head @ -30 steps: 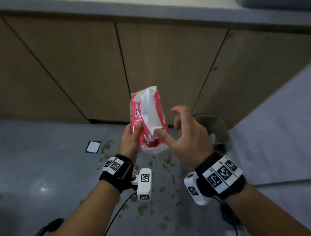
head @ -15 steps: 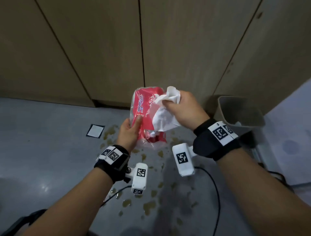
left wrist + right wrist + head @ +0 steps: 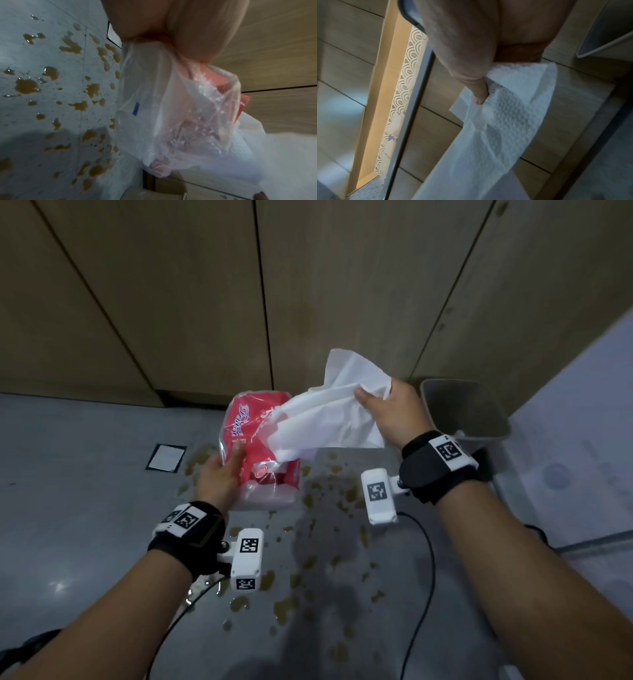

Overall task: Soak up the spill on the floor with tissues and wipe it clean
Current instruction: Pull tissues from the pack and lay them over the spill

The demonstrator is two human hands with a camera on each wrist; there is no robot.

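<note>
My left hand (image 3: 222,474) grips a red and clear plastic tissue pack (image 3: 255,429) above the floor; in the left wrist view the pack (image 3: 171,115) hangs below my palm. My right hand (image 3: 387,409) pinches a white tissue (image 3: 329,416) that stretches from the pack's opening up and to the right. In the right wrist view the thumb presses the embossed tissue (image 3: 505,115). Brown spill puddles (image 3: 329,563) are scattered over the grey floor under both arms, and the spill (image 3: 51,83) shows clearly in the left wrist view.
Wooden cabinet doors (image 3: 205,285) rise behind the spill. A grey waste bin (image 3: 466,412) stands at the right, against the cabinets. A small square floor plate (image 3: 166,457) lies left of the spill. Black cables (image 3: 424,594) trail over the floor near my arms.
My right hand took hold of the tissue and pulled it up and to the right, out of the pack. The left hand kept its grip on the pack. The view tilted downward.
</note>
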